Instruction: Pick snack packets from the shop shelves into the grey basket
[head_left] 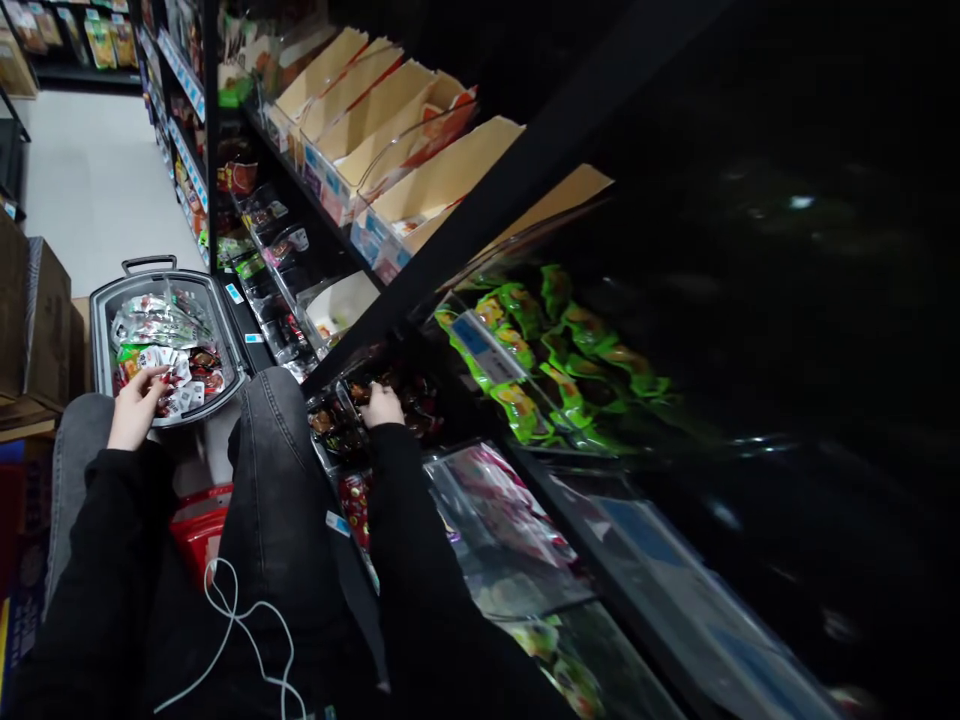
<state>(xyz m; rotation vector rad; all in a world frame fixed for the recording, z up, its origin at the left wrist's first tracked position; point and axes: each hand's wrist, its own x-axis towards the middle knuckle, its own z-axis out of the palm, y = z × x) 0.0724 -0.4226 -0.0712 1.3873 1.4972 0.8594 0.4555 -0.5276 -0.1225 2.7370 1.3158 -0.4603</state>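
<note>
My left hand (141, 402) is over the near edge of a grey basket (234, 385), its fingers pinched at a small white-and-red packet (174, 366). Other small packets and silvery snack packs (161, 322) lie in the basket. My right hand (383, 406) reaches down into a low shelf bin of dark brown wrapped snacks (330, 424). Its fingertips are hidden among the packs, so whether it grips one is unclear.
A black shelf post (480, 235) slants across in front of me. Right of it sit green snack packs (577, 350); opened cartons (442, 185) fill the shelf above. Cardboard boxes (49, 320) stand left, a red basket (199, 530) is below, and a white cable (255, 610) hangs over my lap.
</note>
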